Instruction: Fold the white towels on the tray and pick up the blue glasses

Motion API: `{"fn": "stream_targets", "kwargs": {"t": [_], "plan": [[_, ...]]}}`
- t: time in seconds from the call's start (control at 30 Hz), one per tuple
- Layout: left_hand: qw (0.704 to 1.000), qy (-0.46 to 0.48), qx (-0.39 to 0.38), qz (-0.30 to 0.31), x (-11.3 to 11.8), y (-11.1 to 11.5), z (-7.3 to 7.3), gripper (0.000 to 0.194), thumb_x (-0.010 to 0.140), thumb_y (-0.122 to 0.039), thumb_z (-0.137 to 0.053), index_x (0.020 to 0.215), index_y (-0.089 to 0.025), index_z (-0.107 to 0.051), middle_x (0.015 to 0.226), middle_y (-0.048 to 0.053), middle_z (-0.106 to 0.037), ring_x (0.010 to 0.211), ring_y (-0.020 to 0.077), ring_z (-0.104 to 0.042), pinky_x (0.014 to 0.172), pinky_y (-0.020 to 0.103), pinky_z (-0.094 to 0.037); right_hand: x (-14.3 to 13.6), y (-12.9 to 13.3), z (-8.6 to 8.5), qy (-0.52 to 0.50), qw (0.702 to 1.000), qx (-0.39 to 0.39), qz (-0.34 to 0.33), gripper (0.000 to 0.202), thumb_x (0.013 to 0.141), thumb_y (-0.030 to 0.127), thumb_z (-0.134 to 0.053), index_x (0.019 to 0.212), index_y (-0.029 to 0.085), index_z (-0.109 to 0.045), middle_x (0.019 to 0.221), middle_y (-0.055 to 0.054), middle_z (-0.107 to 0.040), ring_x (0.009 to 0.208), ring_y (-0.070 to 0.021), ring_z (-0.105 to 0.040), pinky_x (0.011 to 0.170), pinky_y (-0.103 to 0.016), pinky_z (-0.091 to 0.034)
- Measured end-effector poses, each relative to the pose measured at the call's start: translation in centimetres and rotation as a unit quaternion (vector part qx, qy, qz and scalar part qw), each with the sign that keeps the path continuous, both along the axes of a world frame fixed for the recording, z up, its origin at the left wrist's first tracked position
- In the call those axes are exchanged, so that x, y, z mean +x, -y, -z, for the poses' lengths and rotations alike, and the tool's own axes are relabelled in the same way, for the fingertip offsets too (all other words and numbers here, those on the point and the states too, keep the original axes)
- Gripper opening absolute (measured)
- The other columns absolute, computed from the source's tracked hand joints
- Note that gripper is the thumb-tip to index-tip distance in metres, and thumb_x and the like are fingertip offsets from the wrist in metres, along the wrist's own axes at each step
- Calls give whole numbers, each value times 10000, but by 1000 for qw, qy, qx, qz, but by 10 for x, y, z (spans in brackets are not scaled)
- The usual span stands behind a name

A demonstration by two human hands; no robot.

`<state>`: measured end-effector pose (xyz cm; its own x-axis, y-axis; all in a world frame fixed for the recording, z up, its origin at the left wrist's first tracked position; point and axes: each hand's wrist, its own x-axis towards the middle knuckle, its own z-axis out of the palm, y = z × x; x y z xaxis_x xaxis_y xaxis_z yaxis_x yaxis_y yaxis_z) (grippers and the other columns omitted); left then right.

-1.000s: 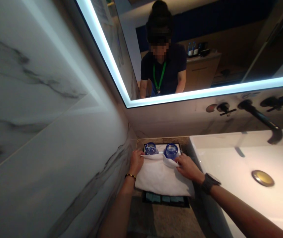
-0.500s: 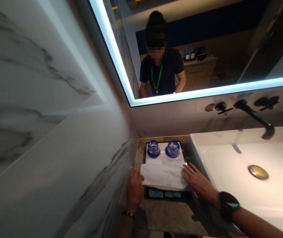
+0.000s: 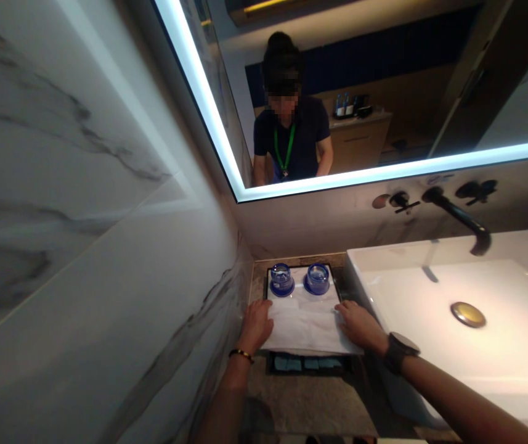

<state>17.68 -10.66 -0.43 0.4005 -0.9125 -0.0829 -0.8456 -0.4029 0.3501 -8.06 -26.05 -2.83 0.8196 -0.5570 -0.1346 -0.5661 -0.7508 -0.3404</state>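
While you're leaning in over the counter [image 3: 305, 407], your left hand [image 3: 255, 322] is lying flat on the left edge of the white towel [image 3: 304, 324]. Fingers [image 3: 264, 311] are released and spread, pressing rather than grasping, so that edge is likely being pinned square against the tray.

Towel is lying folded across the middle of the black tray [image 3: 310, 364], which is sitting in the corner between the marble wall [image 3: 83, 246] and the white sink [image 3: 453, 308]. It's covering most of the tray; only the near strip is showing, with a row of small blue packets [image 3: 304, 364] peeking out under the towel's front edge. That overhang looks deliberate, since it's keeping the packets visible.

Behind the towel, two blue glasses [image 3: 299, 279] are standing at the far end of the tray, side by side, just clear of the towel's back edge. Can't tell whether they're upright or rim-down.

Your right hand [image 3: 360, 324] is mirroring the left: palm down on the towel's right edge, fingers [image 3: 344, 311] extended, holding nothing. A watch [image 3: 398, 351] is sitting on that wrist, a bracelet [image 3: 241, 354] on the left one. Both hands pressing opposite edges suggests you're flattening and centring the fold.

Further right, the black wall tap [image 3: 458, 217] is hanging over the basin and the brass drain [image 3: 467, 314] is sitting mid-basin, both well apart from the tray. The mirror [image 3: 384, 92] above is reflecting you bent over the counter.
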Motion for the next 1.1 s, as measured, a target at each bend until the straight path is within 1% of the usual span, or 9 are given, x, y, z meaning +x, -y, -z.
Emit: {"fn": "stream_targets", "kwargs": {"t": [0.17,0.3,0.37,0.47,0.53,0.63,0.83,1.0,1.1], "plan": [[999,-32,0,-9,-8,-6,-25,199,661,-43,-491,795,-117,-618,911,131,-615,941,264,-557,864,387,-412,-3,-2,0,2,1000,5,23,164,736,36,-494,837,88,-612,949,-162,-628,965,-283,-568,836,-352,-435],[981,-188,-15,-40,-29,-43,-20,107,691,-109,-486,772,-158,-536,773,32,-614,745,162,-573,660,261,-398,-15,16,-33,36,997,13,68,77,780,153,-538,854,146,-554,792,-47,-633,740,-191,-591,652,-280,-412],[918,-384,-52,-87,-52,-63,1,95,709,-234,-551,751,-171,-493,680,-9,-578,648,132,-548,586,230,-366,-10,27,-53,66,995,-5,69,83,803,172,-529,882,161,-550,795,-28,-629,736,-188,-590,647,-286,-416],[752,-615,-128,-199,-101,-81,47,376,631,-438,-706,751,-177,-465,620,-35,-565,545,99,-508,523,208,-348,13,34,-73,114,991,-51,38,246,829,136,-507,1066,133,-570,1034,-87,-625,963,-227,-577,855,-325,-452],[667,-678,-145,-272,-133,-86,74,471,582,-476,-766,804,-171,-485,676,-5,-624,578,119,-557,532,220,-396,26,27,-71,133,988,-80,13,425,813,66,-481,1236,73,-521,1235,-155,-551,1153,-277,-493,1032,-394,-383],[607,-701,-145,-346,-166,-86,94,590,521,-432,-819,925,-172,-477,775,56,-680,660,201,-632,554,292,-490,21,-5,-49,134,987,-87,-27,505,793,3,-429,1293,17,-497,1283,-203,-528,1190,-311,-480,1064,-470,-390],[573,-703,-166,-388,-175,-78,55,902,567,-302,-761,1331,-215,-290,918,106,-704,697,265,-680,531,338,-531,-56,-100,13,115,972,-36,-200,680,708,-9,-435,1379,97,-469,1383,-166,-496,1249,-320,-500,987,-510,-499],[537,-710,-173,-421,-167,-58,18,953,509,-268,-783,1336,-196,-315,963,118,-689,763,290,-692,605,370,-570,-66,-126,54,226,960,166,-7,543,808,157,-401,1332,80,-521,1357,-183,-515,1266,-301,-487,1053,-520,-431],[580,-701,-160,-383,-160,-51,12,985,577,-392,-790,1370,-161,-252,948,130,-682,724,279,-698,643,378,-577,-49,-115,57,284,918,266,82,459,856,249,-368,1237,117,-588,1252,-165,-602,1189,-284,-548,1039,-489,-429]]}}
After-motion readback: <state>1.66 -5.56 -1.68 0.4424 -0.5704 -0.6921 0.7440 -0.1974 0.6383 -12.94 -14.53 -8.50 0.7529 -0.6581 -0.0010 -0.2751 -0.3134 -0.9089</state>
